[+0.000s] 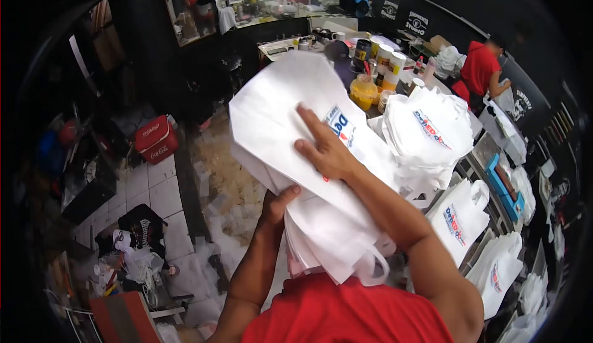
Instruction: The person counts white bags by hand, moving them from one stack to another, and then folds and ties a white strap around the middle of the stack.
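Note:
A stack of white printed tote bags is held up in front of my chest, tilted, with loop handles hanging at its lower end. My left hand grips the stack's left edge, thumb on top and the other fingers hidden underneath. Across the top bag lies my right hand, fingers stretched out and apart, partly covering the blue and red print. Just to the right rises a tall pile of similar white bags, print facing up.
More printed bags lie on racks at the right. Behind are a yellow tub and several ink containers on a table. A red cooler stands on the floor at left. A person in red works at the far right.

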